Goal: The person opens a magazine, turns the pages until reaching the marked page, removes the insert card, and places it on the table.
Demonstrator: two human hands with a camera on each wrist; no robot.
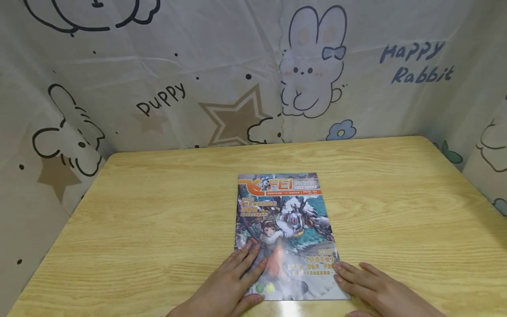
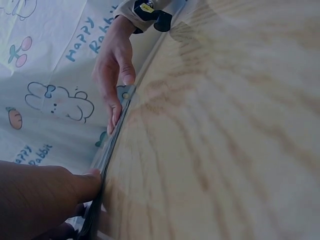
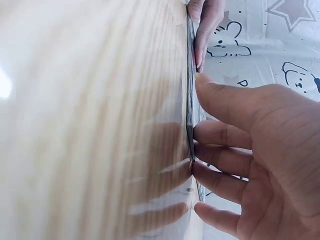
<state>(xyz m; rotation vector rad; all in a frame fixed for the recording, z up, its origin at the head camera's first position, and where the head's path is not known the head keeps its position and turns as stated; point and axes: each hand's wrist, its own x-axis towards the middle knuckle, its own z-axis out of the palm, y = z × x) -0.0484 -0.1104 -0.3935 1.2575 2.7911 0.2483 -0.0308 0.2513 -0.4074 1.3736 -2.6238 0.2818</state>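
Observation:
A glossy magazine (image 1: 291,229) with "FEI" in its orange title band lies closed and face up on the wooden table. Its cover art has a robot-like figure and a character with white fur. My left hand (image 1: 229,279) rests on the lower left of the cover, fingers extended and slightly spread. At the lower right edge, the fingertips of my right hand (image 1: 376,286) touch the magazine, with the fingers nearly straight. Both wrist views look along the table, where the magazine edge (image 3: 190,100) appears as a thin stack of pages beside the right hand's fingers (image 3: 222,160).
The light wooden table (image 1: 138,229) has rounded far corners. Behind it hangs a pale cloth (image 1: 222,53) printed with a rabbit, puppies, stars and lettering. A black device (image 2: 155,17) sits on the right wrist, over a light sleeve.

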